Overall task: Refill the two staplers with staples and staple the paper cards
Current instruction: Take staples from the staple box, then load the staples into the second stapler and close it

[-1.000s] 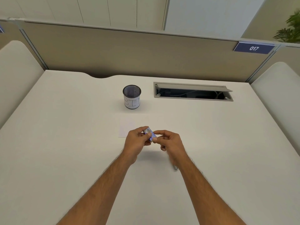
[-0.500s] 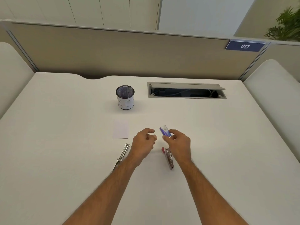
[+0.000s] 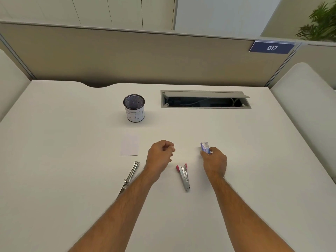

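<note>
Right hand (image 3: 214,160) pinches the staple box (image 3: 205,147), set aside rightward. Left hand (image 3: 160,154), fingers curled together, likely holds staples for the pink stapler (image 3: 183,176).

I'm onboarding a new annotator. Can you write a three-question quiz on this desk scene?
1. True or false: the right hand holds the small blue staple box.
2. Which stapler lies between the forearms? A) the pink-tipped stapler B) the plain metal stapler
3. Fill in: the paper card lies on the desk nearer the person than the mesh ____.

Key: 1 true; 2 A; 3 cup.
</note>
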